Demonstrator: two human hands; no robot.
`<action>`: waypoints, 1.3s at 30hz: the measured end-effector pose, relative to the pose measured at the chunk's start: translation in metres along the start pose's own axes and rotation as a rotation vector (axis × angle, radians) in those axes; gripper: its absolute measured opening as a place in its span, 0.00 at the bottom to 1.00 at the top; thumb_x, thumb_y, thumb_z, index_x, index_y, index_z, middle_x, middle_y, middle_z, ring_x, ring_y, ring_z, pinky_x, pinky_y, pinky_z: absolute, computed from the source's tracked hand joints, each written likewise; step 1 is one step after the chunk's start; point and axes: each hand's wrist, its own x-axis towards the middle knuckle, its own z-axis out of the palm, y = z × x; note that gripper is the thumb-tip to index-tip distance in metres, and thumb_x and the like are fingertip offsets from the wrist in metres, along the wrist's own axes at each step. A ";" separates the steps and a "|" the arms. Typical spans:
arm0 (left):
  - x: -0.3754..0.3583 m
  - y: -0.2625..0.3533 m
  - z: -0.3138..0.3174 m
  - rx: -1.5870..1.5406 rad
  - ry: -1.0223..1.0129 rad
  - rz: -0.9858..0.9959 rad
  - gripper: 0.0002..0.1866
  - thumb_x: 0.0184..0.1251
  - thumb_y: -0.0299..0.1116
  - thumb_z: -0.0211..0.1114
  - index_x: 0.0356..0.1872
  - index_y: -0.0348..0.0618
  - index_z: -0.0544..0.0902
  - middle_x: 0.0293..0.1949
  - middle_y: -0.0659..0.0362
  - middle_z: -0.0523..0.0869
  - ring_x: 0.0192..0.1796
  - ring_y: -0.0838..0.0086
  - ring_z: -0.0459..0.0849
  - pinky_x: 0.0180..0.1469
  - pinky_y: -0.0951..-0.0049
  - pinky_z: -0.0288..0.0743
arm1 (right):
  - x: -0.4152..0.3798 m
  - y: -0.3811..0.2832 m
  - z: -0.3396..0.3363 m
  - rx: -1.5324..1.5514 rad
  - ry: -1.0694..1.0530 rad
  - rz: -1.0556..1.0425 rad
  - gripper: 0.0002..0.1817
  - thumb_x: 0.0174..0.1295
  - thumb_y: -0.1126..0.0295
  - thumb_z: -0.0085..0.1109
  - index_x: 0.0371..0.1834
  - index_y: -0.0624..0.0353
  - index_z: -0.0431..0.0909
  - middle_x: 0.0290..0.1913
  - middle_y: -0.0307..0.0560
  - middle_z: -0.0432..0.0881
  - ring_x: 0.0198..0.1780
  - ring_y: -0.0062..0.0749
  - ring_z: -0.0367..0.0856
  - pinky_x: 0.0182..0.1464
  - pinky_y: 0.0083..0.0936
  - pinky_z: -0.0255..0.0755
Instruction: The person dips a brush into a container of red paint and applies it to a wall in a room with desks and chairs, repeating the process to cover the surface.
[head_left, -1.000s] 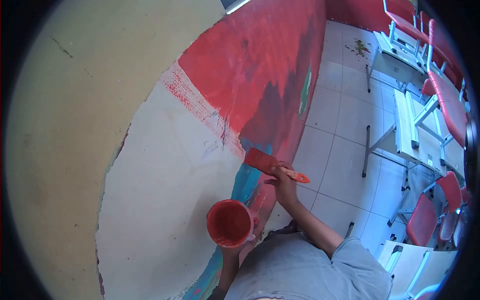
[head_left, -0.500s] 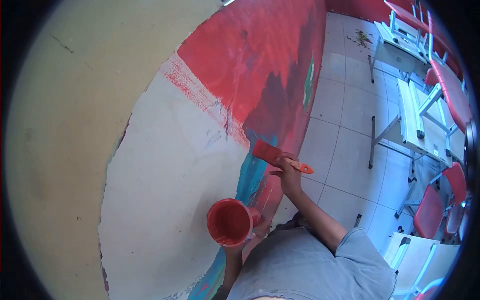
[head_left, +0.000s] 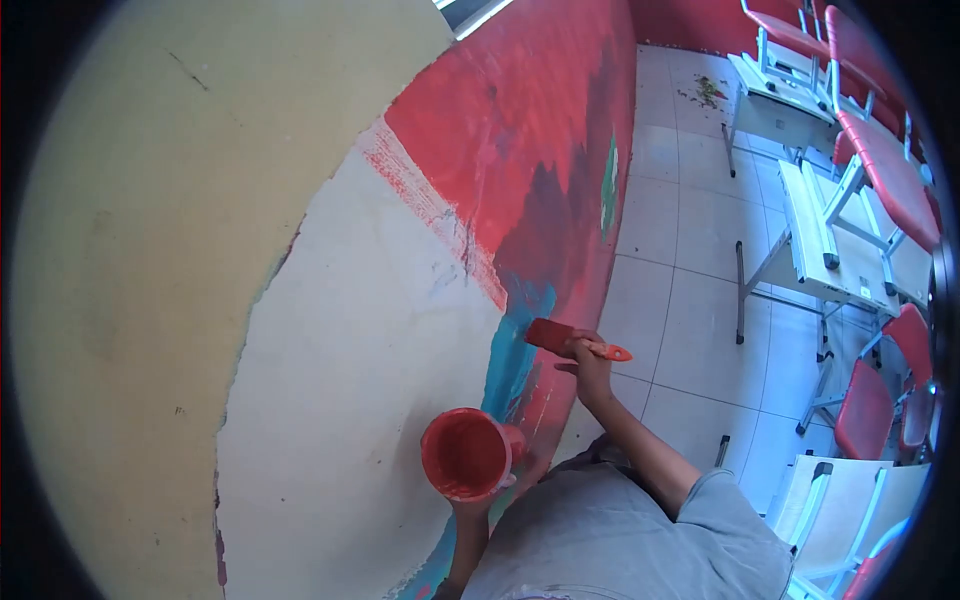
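Note:
In my right hand (head_left: 590, 368) is a paintbrush (head_left: 548, 336) with red-covered bristles and an orange handle; the fingers close round it. Its bristles overlap the teal strip (head_left: 508, 362) low on the wall in this view. My left hand (head_left: 478, 510) grips a red paint pot (head_left: 465, 455) from beneath and the side, most of its fingers hidden by the pot. Red paint coats the inside of the pot. Behind it is the bare whitish part of the wall (head_left: 340, 350), bordered above by a red painted area (head_left: 470, 120) with a streaky edge.
A tan wall section (head_left: 140, 300) lies to the left. On the right, pale desks (head_left: 835, 230) stand on the tiled floor (head_left: 700, 320), some with red chairs (head_left: 890, 180) upturned on them. A small heap of debris (head_left: 708, 92) lies on the floor farther off.
The brush and my right hand have moved slightly down and right in view, and the brush lies more level. The camera has shifted a little; the pot stays in my left hand.

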 end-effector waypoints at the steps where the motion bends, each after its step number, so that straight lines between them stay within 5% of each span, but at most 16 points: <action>1: -0.001 -0.001 -0.002 -0.002 -0.001 0.002 0.51 0.27 0.36 0.82 0.59 0.45 0.61 0.53 0.57 0.73 0.54 0.66 0.74 0.54 0.64 0.73 | 0.001 -0.001 -0.002 -0.030 0.014 0.001 0.12 0.54 0.72 0.51 0.42 0.60 0.69 0.36 0.43 0.75 0.35 0.30 0.79 0.28 0.29 0.79; 10: -0.005 0.001 -0.011 -0.036 -0.011 -0.008 0.51 0.26 0.36 0.82 0.59 0.45 0.61 0.53 0.57 0.73 0.53 0.66 0.74 0.53 0.64 0.73 | -0.006 -0.080 0.097 -0.111 -0.123 -0.171 0.06 0.52 0.77 0.53 0.33 0.66 0.73 0.32 0.44 0.76 0.32 0.30 0.79 0.29 0.25 0.79; 18: -0.010 0.001 -0.015 -0.036 0.053 -0.001 0.51 0.27 0.35 0.82 0.59 0.45 0.61 0.52 0.57 0.74 0.53 0.66 0.74 0.53 0.65 0.73 | -0.016 -0.154 0.148 0.055 -0.274 -0.202 0.05 0.53 0.77 0.51 0.34 0.61 0.71 0.30 0.43 0.75 0.30 0.30 0.79 0.30 0.28 0.80; 22: -0.017 -0.023 -0.027 -0.035 0.026 -0.034 0.51 0.28 0.34 0.81 0.59 0.45 0.61 0.53 0.57 0.73 0.53 0.66 0.74 0.53 0.64 0.73 | -0.025 -0.166 0.135 0.223 -0.310 -0.213 0.06 0.54 0.77 0.49 0.35 0.56 0.69 0.31 0.42 0.75 0.30 0.29 0.78 0.29 0.30 0.79; 30: -0.009 -0.023 -0.028 -0.044 -0.039 -0.030 0.51 0.28 0.33 0.81 0.60 0.45 0.60 0.53 0.57 0.72 0.54 0.66 0.74 0.53 0.64 0.73 | -0.019 -0.059 0.060 -0.005 0.013 -0.140 0.09 0.53 0.74 0.54 0.37 0.64 0.72 0.34 0.45 0.74 0.36 0.32 0.78 0.33 0.30 0.78; 39: -0.001 -0.023 -0.022 -0.063 -0.083 -0.023 0.51 0.27 0.32 0.81 0.60 0.45 0.60 0.54 0.57 0.72 0.54 0.65 0.73 0.53 0.64 0.73 | -0.032 -0.156 0.136 0.244 -0.299 -0.261 0.04 0.53 0.77 0.50 0.33 0.59 0.70 0.32 0.42 0.75 0.32 0.28 0.79 0.26 0.29 0.79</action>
